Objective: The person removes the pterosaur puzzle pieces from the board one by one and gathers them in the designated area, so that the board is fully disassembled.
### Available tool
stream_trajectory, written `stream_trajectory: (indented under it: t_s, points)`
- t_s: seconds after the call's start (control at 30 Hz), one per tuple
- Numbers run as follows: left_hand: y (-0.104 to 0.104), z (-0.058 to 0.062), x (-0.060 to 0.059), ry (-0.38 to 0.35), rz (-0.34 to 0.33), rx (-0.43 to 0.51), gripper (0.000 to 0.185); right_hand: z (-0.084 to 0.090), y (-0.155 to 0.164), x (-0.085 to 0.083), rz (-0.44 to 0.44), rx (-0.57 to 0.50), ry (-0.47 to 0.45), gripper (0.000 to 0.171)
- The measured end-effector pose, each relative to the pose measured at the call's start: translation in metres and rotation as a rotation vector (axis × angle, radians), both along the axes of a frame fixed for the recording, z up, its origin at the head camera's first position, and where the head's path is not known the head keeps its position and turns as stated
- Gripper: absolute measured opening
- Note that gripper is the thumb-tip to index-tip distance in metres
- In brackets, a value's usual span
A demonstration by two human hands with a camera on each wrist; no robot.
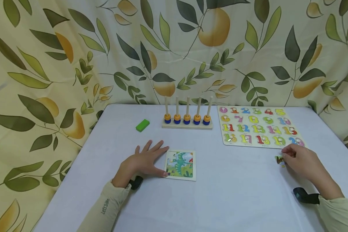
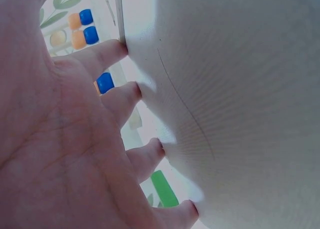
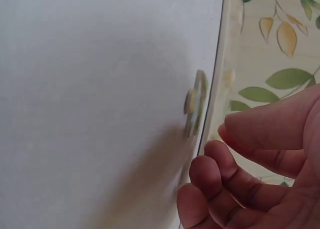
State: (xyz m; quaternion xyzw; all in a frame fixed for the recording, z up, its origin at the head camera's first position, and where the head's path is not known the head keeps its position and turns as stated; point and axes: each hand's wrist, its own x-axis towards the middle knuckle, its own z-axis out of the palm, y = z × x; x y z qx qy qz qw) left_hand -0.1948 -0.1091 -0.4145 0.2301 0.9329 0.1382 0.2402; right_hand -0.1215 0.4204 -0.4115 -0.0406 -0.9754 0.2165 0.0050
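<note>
I have the left hand [image 1: 142,164] spread wide at the middle of the table [image 1: 235,199], its fingers apart and holding nothing. Its thumb touches the puzzle [image 1: 179,164] at the near left corner, and its index fingertip sits right by the far left corner. The puzzle lies flat, a dinosaur picture in a pale frame. In my left wrist view the fingertips rest on the table.

The right hand [image 1: 303,161] I see toward the table's right edge, fingers loosely curled, thumb and index close together in a narrow grip with nothing between them. A small piece [image 1: 278,159] lies just beside those fingertips, off the near edge of the number board [image 1: 258,127]; my right wrist view shows a gap between piece and fingers.

The number board fills the table's far right corner, its coloured numbers in rows. Left of it, near the far edge, I see the peg stand [image 1: 187,126], each of its five pegs carrying an orange bead above a blue one. The green block [image 1: 142,125] lies left of the stand, toward the far left corner. Behind the far edge hangs a leaf-print cloth [image 1: 191,74].
</note>
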Motion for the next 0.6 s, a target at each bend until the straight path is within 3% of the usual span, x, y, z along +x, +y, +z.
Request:
stream_trajectory:
  t_s: [0.17,0.4,0.6]
  points:
    - [-0.001,-0.001,-0.001,-0.004,-0.003,-0.003,0.103,0.008,-0.009,-0.001,0.002,-0.027,0.006,0.020]
    - [-0.002,0.000,-0.002,-0.013,-0.015,-0.006,0.105,0.018,-0.031,-0.008,0.047,-0.065,0.084,0.025]
    - [-0.002,0.000,-0.001,-0.017,-0.010,-0.007,0.101,0.026,-0.051,-0.015,0.062,-0.112,0.063,0.029]
